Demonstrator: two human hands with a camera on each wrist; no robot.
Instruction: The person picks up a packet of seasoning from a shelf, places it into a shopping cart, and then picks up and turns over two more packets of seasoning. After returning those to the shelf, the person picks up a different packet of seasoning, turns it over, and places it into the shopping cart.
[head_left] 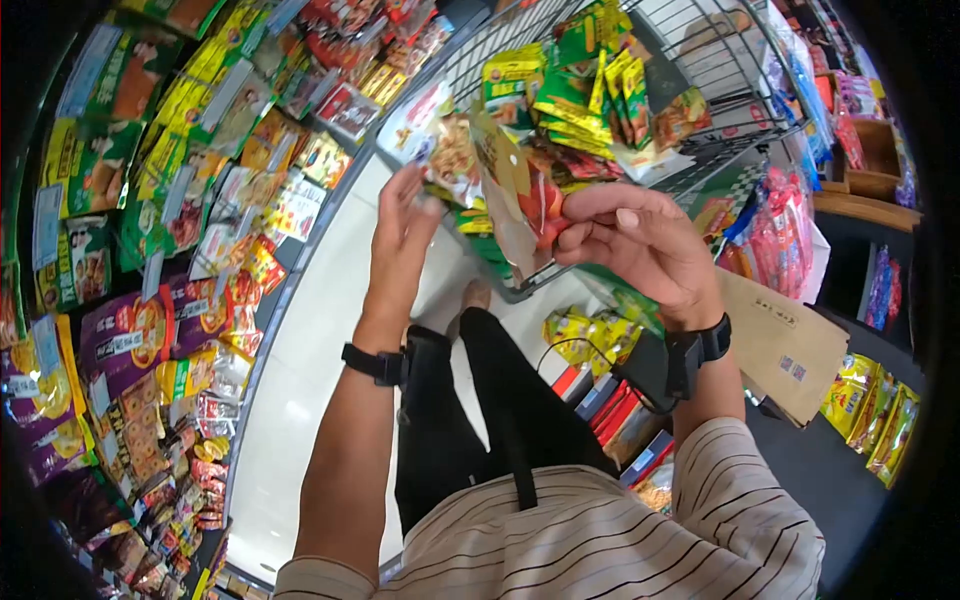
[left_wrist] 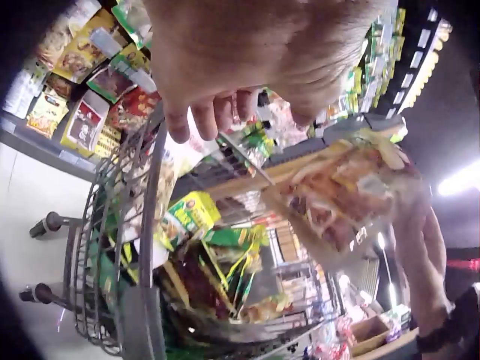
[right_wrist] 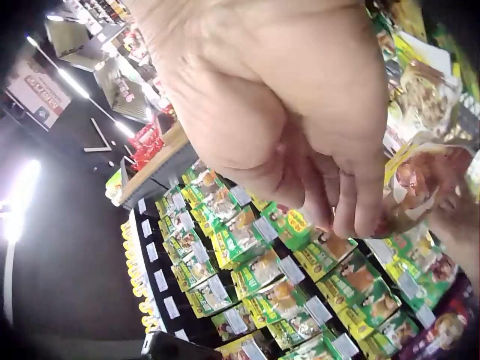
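Observation:
Over the cart's near end, my right hand pinches the edge of a food packet between thumb and fingers. This packet has a tan back and a printed food picture, which faces the left wrist view. My left hand is apart from it on the left, fingers loosely bent, with nothing seen in them. Below both hands stands a wire shopping cart holding several green-and-yellow packets. In the right wrist view, the curled fingers of my right hand meet the packet's edge.
A shelf of seasoning packets runs along the left, with price tags on its edges. At right, a dark counter bears a flat brown cardboard piece and yellow packets. Pale floor shows between shelf and cart.

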